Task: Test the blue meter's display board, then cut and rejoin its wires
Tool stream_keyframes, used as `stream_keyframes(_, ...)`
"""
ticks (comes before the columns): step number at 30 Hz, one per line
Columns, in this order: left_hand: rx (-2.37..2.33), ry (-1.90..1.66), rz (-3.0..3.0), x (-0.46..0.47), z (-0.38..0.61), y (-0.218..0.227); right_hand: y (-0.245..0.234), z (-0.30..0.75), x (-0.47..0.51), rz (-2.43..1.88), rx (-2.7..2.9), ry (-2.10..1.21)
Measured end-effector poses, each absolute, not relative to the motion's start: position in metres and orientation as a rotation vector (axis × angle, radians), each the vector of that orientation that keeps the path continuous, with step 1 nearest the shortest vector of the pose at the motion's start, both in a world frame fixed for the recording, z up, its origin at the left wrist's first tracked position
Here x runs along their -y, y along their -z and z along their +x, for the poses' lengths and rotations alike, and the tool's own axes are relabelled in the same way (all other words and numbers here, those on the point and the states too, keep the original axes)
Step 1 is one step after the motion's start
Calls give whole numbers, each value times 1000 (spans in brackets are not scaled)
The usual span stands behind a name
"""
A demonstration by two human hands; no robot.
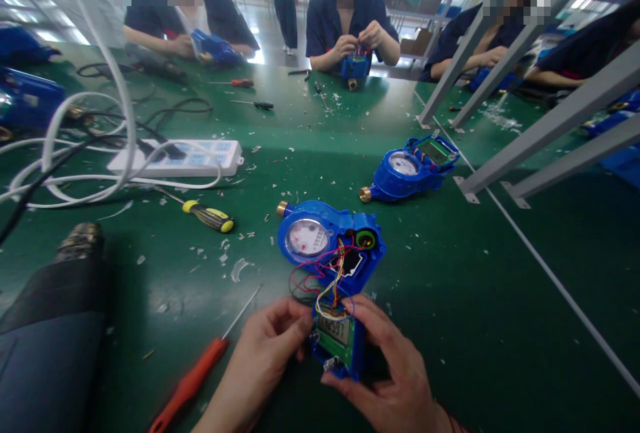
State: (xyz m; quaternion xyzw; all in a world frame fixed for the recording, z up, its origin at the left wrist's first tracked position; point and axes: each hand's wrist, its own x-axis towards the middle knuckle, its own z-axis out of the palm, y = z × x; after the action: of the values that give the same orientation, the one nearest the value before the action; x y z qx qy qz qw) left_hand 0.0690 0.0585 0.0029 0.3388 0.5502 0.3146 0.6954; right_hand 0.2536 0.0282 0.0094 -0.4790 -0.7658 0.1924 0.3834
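Between my hands is a blue display module (pixel 336 343) with a green circuit board and a small lit-number LCD. My right hand (pixel 395 359) grips it along its right side, thumb at the bottom and fingers at the top. My left hand (pixel 273 343) is closed at the module's left edge, thumb and forefinger pinched together; whether something thin is between them I cannot make out. Red, yellow, white and black wires (pixel 336 269) run from the module to an opened blue water meter (pixel 327 216) just beyond. This meter has a round dial and a brass end.
A second opened water meter (pixel 400 169) lies further right. A red screwdriver (pixel 195 373), a yellow-black screwdriver (pixel 207 215), a dark heat-gun-like tool (pixel 50 333) and a white power strip (pixel 200 158) are left. Grey metal posts (pixel 540 129) stand right. Co-workers sit opposite.
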Motion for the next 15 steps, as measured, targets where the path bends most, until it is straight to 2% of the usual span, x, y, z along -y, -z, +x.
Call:
stream_keyframes(7, -1116, -712, 957, -65, 69, -8, -1, 255, -24, -1217, 1824, -711)
stream_keyframes(12, -923, -813, 470, -62, 68, -7, -2, 247, -23, -1057, 1143, -1482)
stream_keyframes(15, -727, -828, 271, -60, 69, -11, -7, 242, -28, -901, 857, -1683)
